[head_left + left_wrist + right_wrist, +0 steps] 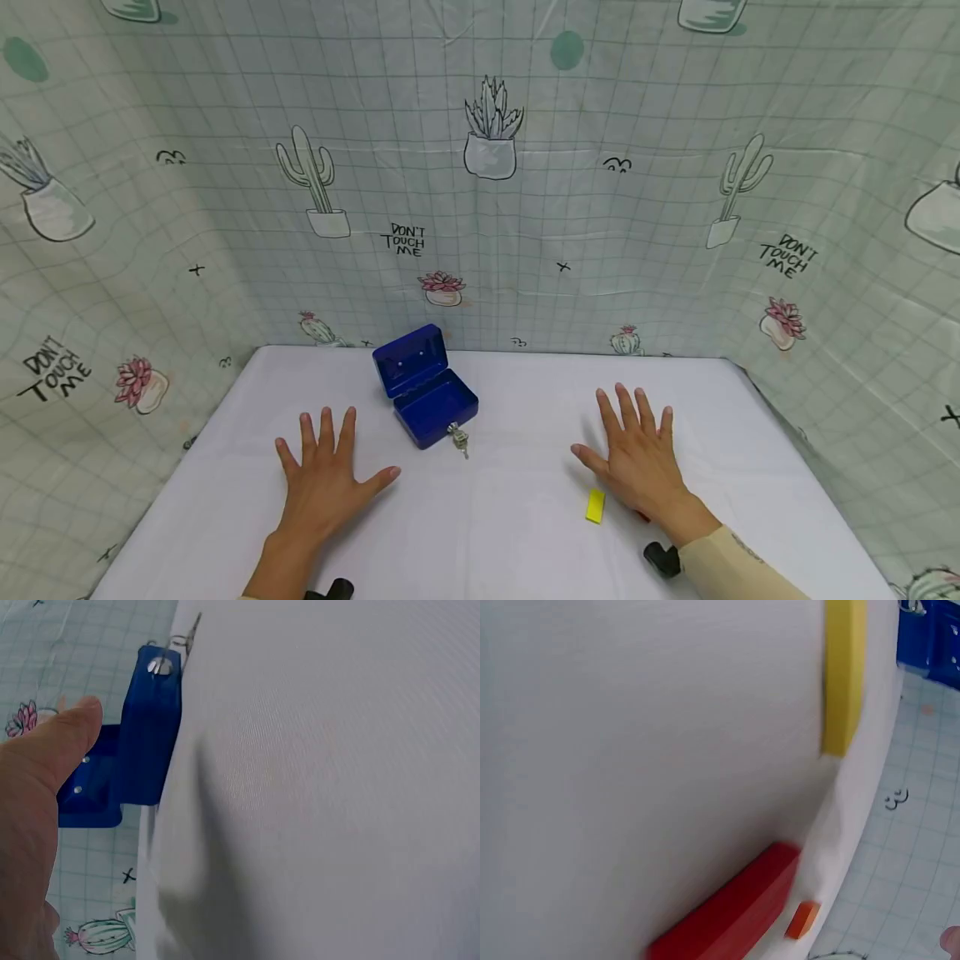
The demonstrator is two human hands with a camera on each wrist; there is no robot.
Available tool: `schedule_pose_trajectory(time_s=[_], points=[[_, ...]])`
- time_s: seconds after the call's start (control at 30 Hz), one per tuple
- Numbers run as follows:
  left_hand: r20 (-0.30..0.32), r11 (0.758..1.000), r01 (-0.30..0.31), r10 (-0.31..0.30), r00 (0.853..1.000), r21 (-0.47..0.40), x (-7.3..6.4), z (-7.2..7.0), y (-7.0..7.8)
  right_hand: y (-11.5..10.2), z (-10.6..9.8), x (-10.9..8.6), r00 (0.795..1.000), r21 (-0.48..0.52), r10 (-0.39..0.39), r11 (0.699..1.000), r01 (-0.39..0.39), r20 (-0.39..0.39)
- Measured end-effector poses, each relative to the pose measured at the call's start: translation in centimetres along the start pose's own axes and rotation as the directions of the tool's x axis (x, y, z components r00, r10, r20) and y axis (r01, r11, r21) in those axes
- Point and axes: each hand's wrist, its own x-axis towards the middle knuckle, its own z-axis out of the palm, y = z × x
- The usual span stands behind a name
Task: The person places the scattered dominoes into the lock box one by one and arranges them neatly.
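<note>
My left hand [322, 492] is over the left side of the table, fingers spread and holding nothing. A small blue metal cash box [438, 410] lies beyond its thumb, with the lid [411, 361] swung back. Keys [460, 438] hang from the lock on its front; the left wrist view shows the lock [160, 666] close up. My right hand [641, 467] is also spread with nothing in it. Near its wrist lies a yellow block [595, 506]. A red block [735, 907], mostly hidden by that hand in the head view, and a small orange block [803, 920] show in the right wrist view.
A white cloth covers the table [495, 533]. Behind it and along both sides hangs a checked curtain [525, 225] printed with cacti. Black wrist devices [662, 560] show beneath both forearms.
</note>
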Motion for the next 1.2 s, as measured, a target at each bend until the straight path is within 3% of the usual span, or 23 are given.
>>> schedule_pose_trajectory(time_s=[0.27,0.5,0.6,0.93,1.2], points=[[-0.046,0.999,-0.011,0.009,0.999,-0.042,1.7,1.6,1.3,-3.6,1.8,4.8,0.997,0.054,-0.078,0.996,0.078,-0.006],[-0.056,0.996,-0.029,0.024,0.998,-0.085,3.2,3.0,3.2,-7.9,3.4,8.7,0.979,0.087,-0.16,0.985,0.15,0.122],[-0.057,0.995,-0.034,0.029,0.998,-0.098,3.7,3.4,4.0,-9.4,4.2,9.9,0.967,0.09,-0.209,0.976,0.197,0.143],[-0.061,0.989,-0.057,0.05,0.997,-0.135,4.2,4.8,5.3,-13.5,5.6,12.0,0.917,0.099,-0.296,0.955,0.279,0.267],[-0.058,0.989,-0.056,0.048,0.997,-0.138,4.3,4.9,5.6,-14.8,5.9,12.3,0.878,0.152,-0.321,0.946,0.285,0.354]])
